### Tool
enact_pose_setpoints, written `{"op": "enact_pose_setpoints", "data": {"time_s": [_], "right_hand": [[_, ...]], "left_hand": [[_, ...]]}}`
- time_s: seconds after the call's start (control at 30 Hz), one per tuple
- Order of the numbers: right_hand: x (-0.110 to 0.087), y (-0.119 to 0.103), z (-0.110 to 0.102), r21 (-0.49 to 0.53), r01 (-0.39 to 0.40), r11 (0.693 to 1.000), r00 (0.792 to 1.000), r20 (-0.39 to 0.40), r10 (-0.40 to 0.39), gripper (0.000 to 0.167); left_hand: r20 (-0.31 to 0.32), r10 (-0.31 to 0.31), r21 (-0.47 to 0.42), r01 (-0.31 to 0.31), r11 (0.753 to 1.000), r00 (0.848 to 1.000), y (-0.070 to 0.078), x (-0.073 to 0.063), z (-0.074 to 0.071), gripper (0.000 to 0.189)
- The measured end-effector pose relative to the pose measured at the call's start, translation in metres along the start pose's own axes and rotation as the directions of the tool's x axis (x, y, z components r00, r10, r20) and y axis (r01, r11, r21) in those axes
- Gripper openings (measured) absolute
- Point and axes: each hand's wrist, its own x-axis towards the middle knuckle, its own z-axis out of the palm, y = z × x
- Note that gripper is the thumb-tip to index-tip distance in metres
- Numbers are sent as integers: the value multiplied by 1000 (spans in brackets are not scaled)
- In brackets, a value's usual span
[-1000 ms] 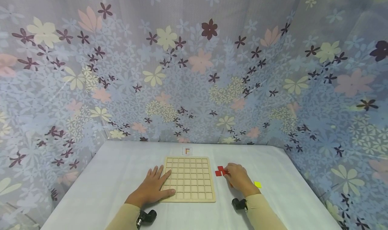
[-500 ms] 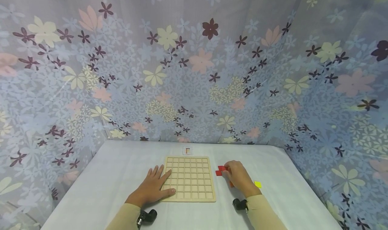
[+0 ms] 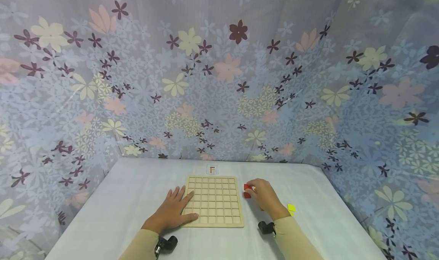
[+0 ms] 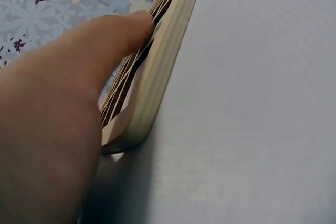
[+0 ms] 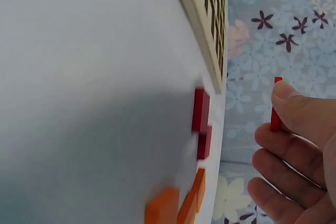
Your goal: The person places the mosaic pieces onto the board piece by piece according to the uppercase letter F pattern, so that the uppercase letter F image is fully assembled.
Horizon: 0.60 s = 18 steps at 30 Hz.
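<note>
My left hand [image 3: 171, 210] lies flat with spread fingers over the left edge of a square wooden grid board [image 3: 215, 203]. In the left wrist view its thumb [image 4: 126, 32] rests on the board's rim [image 4: 168, 40]. Right of the board, my right hand [image 3: 265, 195] pinches a thin red square tile [image 5: 275, 106] between thumb and index finger. The right wrist view has this tile raised off the table, its edge to the camera. Two more red tiles [image 5: 200, 109] lie on the table by the board's right side, partly behind the hand in the head view.
Several orange tiles [image 5: 163, 205] lie near the right hand, mostly hidden under it in the head view. Yellow tiles [image 3: 291, 207] are beside the right wrist. A small printed grid card [image 3: 212, 170] sits behind the board. A flowered curtain [image 3: 219, 81] surrounds the white table [image 3: 144, 176].
My right hand has picked up a red tile from the group and moved slightly left and away from me. More yellow shows by the wrist. The left hand stays still.
</note>
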Motion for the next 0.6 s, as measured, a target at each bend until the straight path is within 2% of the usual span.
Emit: {"op": "enact_pose_setpoints", "data": {"time_s": [0.37, 0.6], "right_hand": [[15, -23, 22, 88, 104, 991, 994, -39, -101, 16], [22, -39, 32, 123, 95, 988, 992, 66, -104, 18]], "left_hand": [[-1, 21, -6, -21, 1000, 1000, -2, -1, -1, 110], [-10, 49, -4, -49, 999, 999, -2, -4, -2, 118]]}}
